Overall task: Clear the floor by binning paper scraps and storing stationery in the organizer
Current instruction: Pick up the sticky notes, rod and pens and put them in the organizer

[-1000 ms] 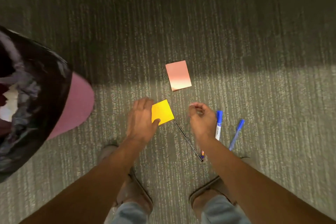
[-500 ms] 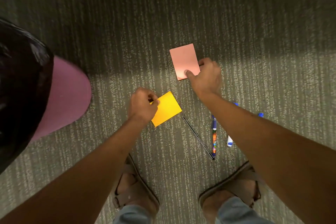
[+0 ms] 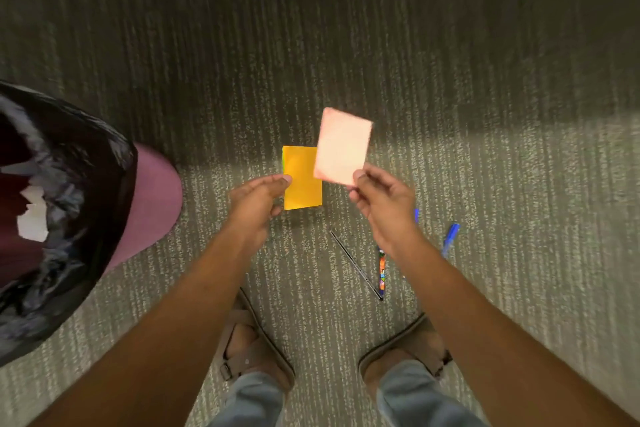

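My left hand (image 3: pixel 258 199) pinches a yellow paper scrap (image 3: pixel 302 177) by its left edge, held off the carpet. My right hand (image 3: pixel 382 199) pinches a pink paper scrap (image 3: pixel 343 146) at its lower corner, lifted slightly higher and overlapping the yellow one's right side. On the carpet below my right hand lie a thin black pen (image 3: pixel 355 263), a multicoloured pen (image 3: pixel 381 269) and a blue pen (image 3: pixel 450 239); another blue-tipped pen (image 3: pixel 416 215) is mostly hidden behind my right wrist. A pink bin (image 3: pixel 152 204) lined with a black bag (image 3: pixel 69 184) stands at the left.
White paper scraps (image 3: pixel 33 218) lie inside the bin. My two sandalled feet (image 3: pixel 256 347) stand on the grey striped carpet (image 3: pixel 519 184) at the bottom. No organizer is in view.
Both hands have lifted their papers off the carpet. My right hand drew the pink scrap back toward me and up beside the yellow one.
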Available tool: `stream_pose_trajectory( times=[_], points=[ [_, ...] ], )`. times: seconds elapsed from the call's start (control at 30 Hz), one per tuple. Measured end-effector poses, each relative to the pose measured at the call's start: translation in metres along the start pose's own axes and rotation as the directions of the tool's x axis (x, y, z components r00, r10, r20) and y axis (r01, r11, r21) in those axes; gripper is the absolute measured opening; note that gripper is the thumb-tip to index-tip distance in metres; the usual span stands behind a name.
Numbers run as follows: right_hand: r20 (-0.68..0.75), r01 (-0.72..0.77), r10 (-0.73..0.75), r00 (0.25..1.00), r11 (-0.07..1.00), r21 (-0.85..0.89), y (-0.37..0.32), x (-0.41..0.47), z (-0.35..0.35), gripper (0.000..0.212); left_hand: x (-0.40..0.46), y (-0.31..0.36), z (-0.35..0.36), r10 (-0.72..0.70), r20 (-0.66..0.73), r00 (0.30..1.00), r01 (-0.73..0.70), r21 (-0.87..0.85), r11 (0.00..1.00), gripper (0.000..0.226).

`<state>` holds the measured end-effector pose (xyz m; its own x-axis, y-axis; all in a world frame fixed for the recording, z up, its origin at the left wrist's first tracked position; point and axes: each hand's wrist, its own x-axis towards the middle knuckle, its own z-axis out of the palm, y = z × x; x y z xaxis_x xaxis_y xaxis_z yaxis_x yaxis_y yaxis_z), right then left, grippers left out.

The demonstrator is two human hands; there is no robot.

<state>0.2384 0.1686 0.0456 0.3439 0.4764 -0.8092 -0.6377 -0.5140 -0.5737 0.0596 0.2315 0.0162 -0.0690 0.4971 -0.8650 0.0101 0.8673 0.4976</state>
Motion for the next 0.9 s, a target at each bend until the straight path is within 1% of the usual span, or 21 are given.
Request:
stream_pose_trajectory(
  times=[0.07,0.13,0.23,0.3,0.43,0.57,0.7,0.73,0.83,0.9],
  points=[
    [0.025,0.001,-0.001,1.0,1.0,-0.029,0.001,-0.013,-0.002,0.021,-0.008,0.007,0.007,-0.034,0.059,0.998,0.038,-0.063,0.997,0.011],
    [0.022,0.019,-0.018,1.0,0.999,-0.033,-0.001,-0.021,-0.002,0.019,-0.017,0.012,0.013,-0.053,0.162,0.985,0.078,-0.149,0.986,0.012],
    [0.007,0.047,-0.047,0.999,0.998,-0.051,-0.003,-0.025,-0.004,0.023,-0.029,0.018,0.019,-0.044,0.317,0.947,0.143,-0.295,0.945,0.02],
    [0.015,0.07,-0.069,0.998,0.995,-0.075,-0.004,-0.025,-0.005,0.027,-0.037,0.02,0.022,-0.025,0.37,0.929,0.162,-0.344,0.925,0.021],
    [0.02,0.103,-0.101,0.995,0.985,-0.136,-0.007,-0.026,-0.008,0.026,-0.045,0.021,0.026,-0.02,0.382,0.924,0.166,-0.353,0.921,0.008],
    [0.046,0.133,-0.127,0.991,0.978,-0.162,-0.01,-0.027,-0.011,0.031,-0.045,0.02,0.025,-0.019,0.4,0.916,0.176,-0.36,0.916,0.016],
    [0.078,0.148,-0.136,0.988,0.971,-0.186,-0.01,-0.028,-0.015,0.021,-0.046,0.016,0.024,-0.031,0.405,0.914,0.19,-0.358,0.914,0.01],
    [0.081,0.144,-0.131,0.988,0.972,-0.187,-0.01,-0.029,-0.015,0.021,-0.046,0.015,0.024,-0.036,0.407,0.913,0.193,-0.353,0.915,0.011],
    [0.067,0.14,-0.129,0.989,0.969,-0.206,-0.009,-0.029,-0.017,0.025,-0.047,0.015,0.025,-0.049,0.42,0.906,0.208,-0.34,0.917,0.022],
    [0.045,0.164,-0.158,0.986,0.948,-0.272,-0.007,-0.027,-0.018,0.028,-0.047,0.014,0.025,-0.058,0.419,0.906,0.217,-0.343,0.914,0.021]
  ],
)
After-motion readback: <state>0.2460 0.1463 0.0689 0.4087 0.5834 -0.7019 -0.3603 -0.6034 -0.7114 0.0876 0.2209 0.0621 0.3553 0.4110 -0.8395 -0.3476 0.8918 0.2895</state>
